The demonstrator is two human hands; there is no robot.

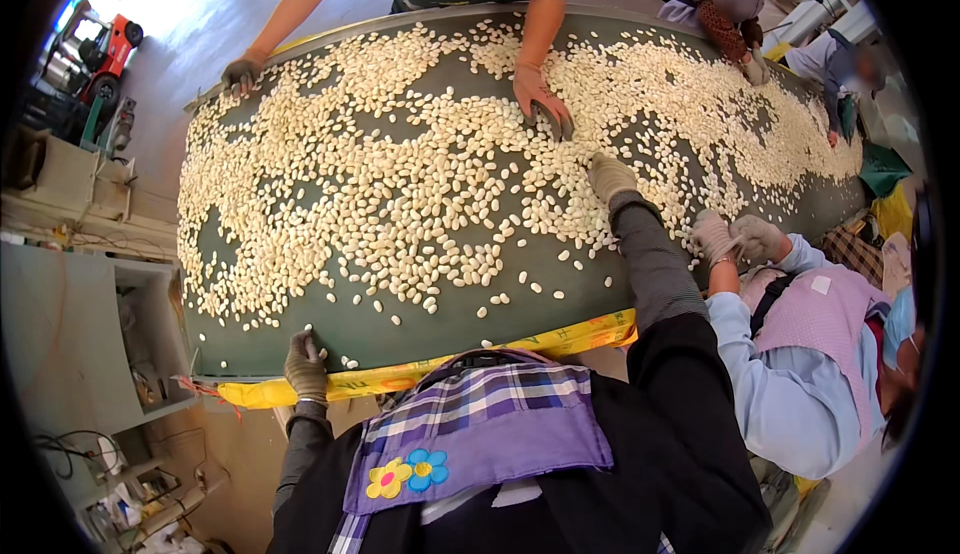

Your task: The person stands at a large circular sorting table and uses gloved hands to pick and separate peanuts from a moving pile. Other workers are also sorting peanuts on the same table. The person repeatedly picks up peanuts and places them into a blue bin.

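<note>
White beans (420, 201) lie scattered and heaped over a dark green sorting table or belt (450, 321). My left hand (306, 370), in a striped knit glove, is at the near left edge. One bean shows right at its fingertips and a few more lie just beside it; whether the fingers pinch one is unclear. My right hand (613, 177), gloved too, reaches out to the middle right. Its fingers touch the edge of a thick patch of beans, and its palm side is hidden.
Across the table a co-worker's gloved hand (544, 104) rests among the beans near my right hand; their other hand (242, 74) is at the far left rim. A neighbour's gloved hands (735, 237) are at my right. Yellow printed sheeting (420, 378) lines the near edge. A red forklift (105, 51) stands beyond.
</note>
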